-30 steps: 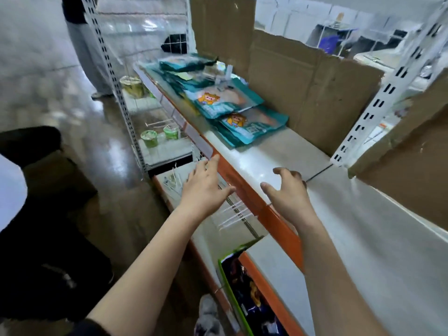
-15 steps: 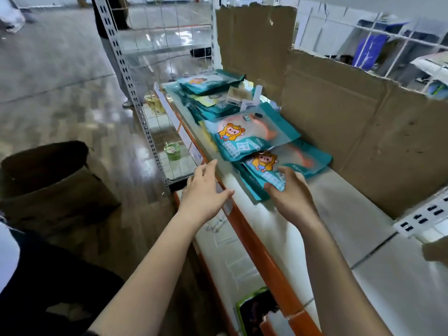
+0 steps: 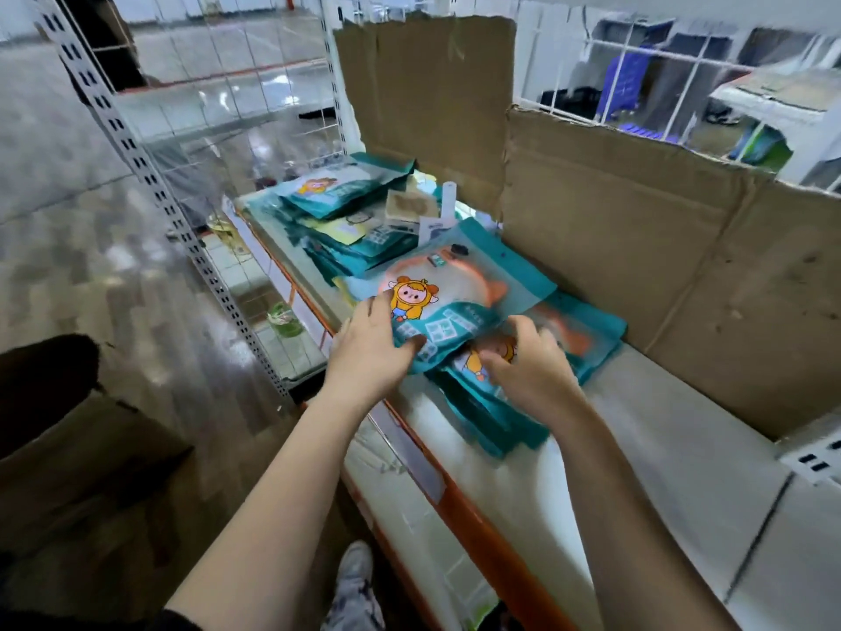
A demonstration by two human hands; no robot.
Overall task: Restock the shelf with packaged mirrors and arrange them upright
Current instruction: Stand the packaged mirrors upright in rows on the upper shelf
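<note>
— What's the biggest thing in sight?
— The shelf (image 3: pixel 660 471), white with an orange front lip, running away to the left; torn cardboard (image 3: pixel 637 266) stands upright along its back

— And the packaged mirrors?
— All lying flat, none upright; a far pile (image 3: pixel 336 193) of teal packs sits at the shelf's end; a near pile (image 3: pixel 491 425) sprawls this side of it, its rear edge just beside the cardboard; the top pack (image 3: pixel 455 293) of the near pile shows a cartoon figure

— The hands?
— The left hand (image 3: pixel 371 357) grips the top pack at its near left corner, thumb pressed on its face, fingers close together along its edge; the right hand (image 3: pixel 534 375) is blurred, fingers curled onto the second pack (image 3: pixel 591 325) just beneath

— Anything smaller?
— A shoe (image 3: pixel 355 580) on the floor below the shelf
</note>
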